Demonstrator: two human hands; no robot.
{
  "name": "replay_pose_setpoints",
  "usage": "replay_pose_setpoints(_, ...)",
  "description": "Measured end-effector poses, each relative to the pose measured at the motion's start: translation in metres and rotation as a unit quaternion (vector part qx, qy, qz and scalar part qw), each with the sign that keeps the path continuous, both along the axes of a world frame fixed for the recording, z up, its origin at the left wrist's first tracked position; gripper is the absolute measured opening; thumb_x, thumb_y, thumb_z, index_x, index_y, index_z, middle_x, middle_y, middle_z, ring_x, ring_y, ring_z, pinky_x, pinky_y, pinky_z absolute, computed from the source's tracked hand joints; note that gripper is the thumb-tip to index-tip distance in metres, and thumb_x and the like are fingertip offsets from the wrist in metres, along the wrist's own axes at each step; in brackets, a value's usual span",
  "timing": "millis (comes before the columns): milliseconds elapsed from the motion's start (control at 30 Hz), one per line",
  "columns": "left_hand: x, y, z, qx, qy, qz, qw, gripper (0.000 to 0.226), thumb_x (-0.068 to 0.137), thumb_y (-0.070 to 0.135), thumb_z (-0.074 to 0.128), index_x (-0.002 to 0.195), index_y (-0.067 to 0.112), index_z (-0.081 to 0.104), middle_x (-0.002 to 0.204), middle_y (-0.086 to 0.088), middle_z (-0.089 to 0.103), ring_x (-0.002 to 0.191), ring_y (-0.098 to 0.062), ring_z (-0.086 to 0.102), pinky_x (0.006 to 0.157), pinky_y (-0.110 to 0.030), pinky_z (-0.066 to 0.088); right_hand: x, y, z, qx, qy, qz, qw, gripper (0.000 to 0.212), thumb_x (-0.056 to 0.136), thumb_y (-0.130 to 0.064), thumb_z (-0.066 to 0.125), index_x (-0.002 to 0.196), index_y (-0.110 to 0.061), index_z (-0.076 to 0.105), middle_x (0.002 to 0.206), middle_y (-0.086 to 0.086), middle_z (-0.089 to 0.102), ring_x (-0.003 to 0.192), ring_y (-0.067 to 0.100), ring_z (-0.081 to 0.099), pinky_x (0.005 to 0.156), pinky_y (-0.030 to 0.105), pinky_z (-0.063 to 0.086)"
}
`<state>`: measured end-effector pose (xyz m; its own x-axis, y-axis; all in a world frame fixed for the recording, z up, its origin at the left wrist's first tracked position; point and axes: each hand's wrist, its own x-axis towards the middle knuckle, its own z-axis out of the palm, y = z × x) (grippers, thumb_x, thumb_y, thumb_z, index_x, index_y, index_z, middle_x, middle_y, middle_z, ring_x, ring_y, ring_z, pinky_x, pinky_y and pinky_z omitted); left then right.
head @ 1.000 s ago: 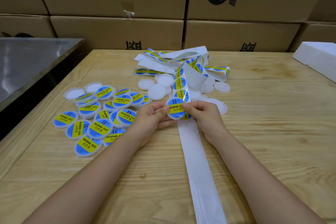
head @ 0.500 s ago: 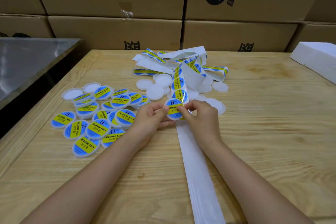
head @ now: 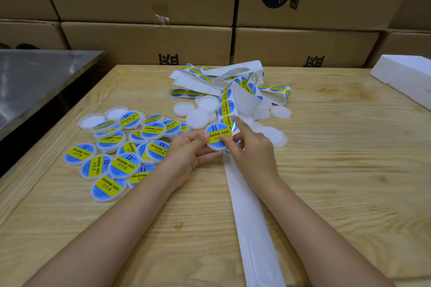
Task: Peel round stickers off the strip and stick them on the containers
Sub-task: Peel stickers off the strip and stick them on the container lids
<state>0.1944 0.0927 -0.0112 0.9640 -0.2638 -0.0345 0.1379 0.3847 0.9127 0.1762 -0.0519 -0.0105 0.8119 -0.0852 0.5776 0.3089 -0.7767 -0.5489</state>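
Stacked cardboard boxes far behind wooden table; steel surface left, white foam block far right.

Forearms converge at frame centre; left hand grips the container by its edge; right hand presses a thumb on its face, forefinger raised.
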Motion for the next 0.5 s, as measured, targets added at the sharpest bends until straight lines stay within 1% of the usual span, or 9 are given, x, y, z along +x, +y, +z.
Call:
replay_pose_setpoints(67, 0.0000, 0.0012, 0.0005, -0.002, 0.001, -0.017, 1.000, 0.018, 0.094, 0.005, 0.045, 0.093, 0.004, 0.063, 0.083, -0.009, 0.073, 0.075, -0.019, 0.071, 0.066, -0.028, 0.058, -0.0001, -0.0003, -0.0024, 0.092, 0.033, 0.048, 0.994, 0.028, 0.087, -0.020, 0.066, 0.112, -0.008, 0.066, 0.073, 0.011, 0.070, 0.070, 0.026, 0.065, 0.072, 0.038, 0.048)
replay_pose_setpoints(133, -0.0003, 0.0014, 0.0007, 0.007, -0.006, -0.036, 0.999, 0.019, 0.094, 0.006, 0.044, 0.097, 0.004, 0.063, 0.085, -0.009, 0.074, 0.078, -0.019, 0.071, 0.066, -0.028, 0.058, -0.0001, -0.0014, -0.0033, 0.153, 0.044, 0.052, 0.986, 0.014, 0.090, -0.017, 0.061, 0.099, -0.007, 0.065, 0.067, 0.010, 0.068, 0.063, 0.020, 0.064, 0.065, 0.032, 0.047)
replay_pose_setpoints(167, -0.0008, 0.0013, 0.0009, 0.014, -0.013, -0.045, 0.999, 0.020, 0.094, 0.006, 0.044, 0.098, 0.005, 0.063, 0.085, -0.008, 0.074, 0.079, -0.019, 0.071, 0.066, -0.027, 0.058, 0.0002, -0.0016, -0.0035, 0.166, 0.046, 0.048, 0.984, 0.011, 0.092, -0.016, 0.059, 0.093, -0.006, 0.063, 0.066, 0.010, 0.068, 0.061, 0.020, 0.062, 0.063, 0.033, 0.046)
replay_pose_setpoints(233, -0.0024, 0.0002, 0.0008, 0.026, -0.025, -0.063, 0.997, 0.020, 0.094, 0.007, 0.044, 0.100, 0.006, 0.063, 0.087, -0.007, 0.074, 0.081, -0.018, 0.071, 0.067, -0.027, 0.057, 0.0016, -0.0016, -0.0055, 0.181, 0.052, 0.028, 0.982, 0.013, 0.092, -0.017, 0.058, 0.084, -0.007, 0.057, 0.063, 0.012, 0.066, 0.061, 0.026, 0.061, 0.062, 0.037, 0.045)
replay_pose_setpoints(333, -0.0062, -0.0026, -0.0013, 0.032, -0.032, -0.093, 0.995, 0.021, 0.089, 0.012, 0.049, 0.102, 0.006, 0.063, 0.088, -0.008, 0.073, 0.082, -0.018, 0.071, 0.065, -0.027, 0.057, 0.0037, -0.0025, -0.0067, 0.219, 0.051, -0.011, 0.974, 0.025, 0.089, -0.026, 0.062, 0.070, -0.018, 0.047, 0.058, 0.009, 0.062, 0.060, 0.026, 0.060, 0.060, 0.039, 0.045)
replay_pose_setpoints(433, -0.0076, -0.0053, -0.0040, 0.038, -0.039, -0.094, 0.994, 0.020, 0.089, 0.013, 0.050, 0.103, 0.007, 0.064, 0.089, -0.008, 0.073, 0.082, -0.018, 0.071, 0.065, -0.027, 0.057, 0.0044, -0.0032, -0.0087, 0.220, 0.065, -0.032, 0.973, 0.032, 0.083, -0.040, 0.066, 0.069, -0.020, 0.045, 0.056, 0.002, 0.060, 0.060, 0.023, 0.059, 0.060, 0.039, 0.045)
replay_pose_setpoints(500, -0.0076, -0.0062, -0.0050, 0.037, -0.045, -0.091, 0.994, 0.019, 0.089, 0.012, 0.051, 0.101, 0.008, 0.065, 0.089, -0.006, 0.073, 0.084, -0.015, 0.070, 0.066, -0.025, 0.056, 0.0045, -0.0031, -0.0095, 0.202, 0.076, -0.041, 0.976, 0.036, 0.079, -0.048, 0.067, 0.071, -0.020, 0.045, 0.051, -0.004, 0.051, 0.053, 0.017, 0.051, 0.055, 0.035, 0.039)
